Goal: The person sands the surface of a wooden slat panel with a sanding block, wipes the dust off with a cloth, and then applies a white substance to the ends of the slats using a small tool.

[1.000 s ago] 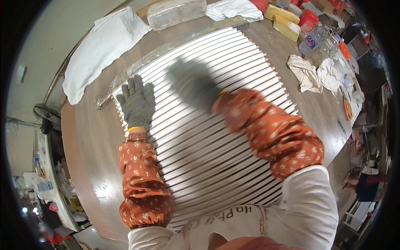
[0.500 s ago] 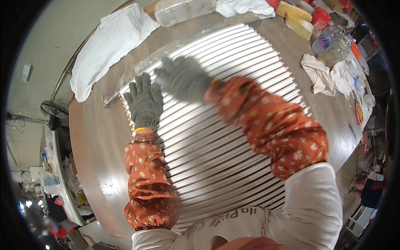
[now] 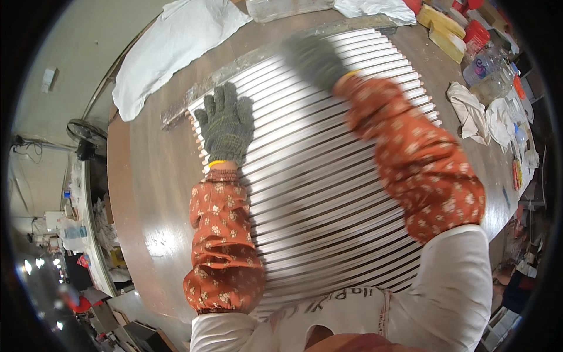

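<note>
A row of long, thin white rods (image 3: 328,176) lies side by side across the table, with small copper-coloured ends at both sides. My left hand (image 3: 227,126), in a dark grey knitted glove, lies flat on the rods near their left ends, its fingers stretched and spread. Toward the far end of the row, my right hand (image 3: 314,61) in a matching glove is over the rods. Motion smears its fingers, so I cannot tell their shape or whether they grip anything. Orange floral sleeves cover both forearms.
A long flat bar wrapped in clear film (image 3: 234,69) borders the far rods. Beyond it are a white cloth (image 3: 170,56) and a clear plastic container (image 3: 287,7). At far right sit yellow sponge blocks (image 3: 443,32), plastic bottles (image 3: 492,85) and crumpled cloths (image 3: 469,111).
My right hand has swept right and away across the rods, leaving the left hand's side. The left hand stays flat on the rods. The whole view has shifted slightly.
</note>
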A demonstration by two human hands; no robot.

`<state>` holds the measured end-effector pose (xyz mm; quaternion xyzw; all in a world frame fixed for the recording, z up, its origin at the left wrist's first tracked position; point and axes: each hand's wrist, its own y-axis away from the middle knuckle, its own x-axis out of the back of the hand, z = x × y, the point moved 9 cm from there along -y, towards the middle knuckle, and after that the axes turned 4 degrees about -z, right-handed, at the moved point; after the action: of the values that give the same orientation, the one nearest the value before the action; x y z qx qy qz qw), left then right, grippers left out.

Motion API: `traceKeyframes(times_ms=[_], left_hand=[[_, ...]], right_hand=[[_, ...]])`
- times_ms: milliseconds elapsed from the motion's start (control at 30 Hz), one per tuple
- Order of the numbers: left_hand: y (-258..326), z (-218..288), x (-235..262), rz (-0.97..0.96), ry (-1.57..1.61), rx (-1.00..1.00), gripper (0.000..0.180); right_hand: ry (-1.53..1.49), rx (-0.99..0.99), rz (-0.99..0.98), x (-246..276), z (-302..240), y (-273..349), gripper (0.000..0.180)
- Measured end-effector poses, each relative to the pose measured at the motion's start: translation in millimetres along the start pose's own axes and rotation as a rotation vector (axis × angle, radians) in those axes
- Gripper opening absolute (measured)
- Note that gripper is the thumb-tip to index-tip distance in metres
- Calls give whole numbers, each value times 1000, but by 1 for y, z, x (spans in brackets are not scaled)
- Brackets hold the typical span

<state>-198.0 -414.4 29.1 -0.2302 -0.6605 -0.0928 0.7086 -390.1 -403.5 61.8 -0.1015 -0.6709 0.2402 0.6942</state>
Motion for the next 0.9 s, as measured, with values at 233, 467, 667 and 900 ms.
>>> traceKeyframes(times_ms=[233, 467, 667, 900], left_hand=[[-2, 0, -4, 27, -66, 11, 57], [-1, -6, -6, 30, -63, -11, 58], [-8, 14, -1, 39, -4, -34, 56], [7, -11, -6, 28, -106, 30, 61]], right_hand=[[254, -270, -292, -26, 98, 22, 34], [-105, 25, -338, 18, -38, 1, 31], [-560, -1029, -3, 42, 287, 138, 45], [-864, -1042, -243, -37, 251, 125, 48]])
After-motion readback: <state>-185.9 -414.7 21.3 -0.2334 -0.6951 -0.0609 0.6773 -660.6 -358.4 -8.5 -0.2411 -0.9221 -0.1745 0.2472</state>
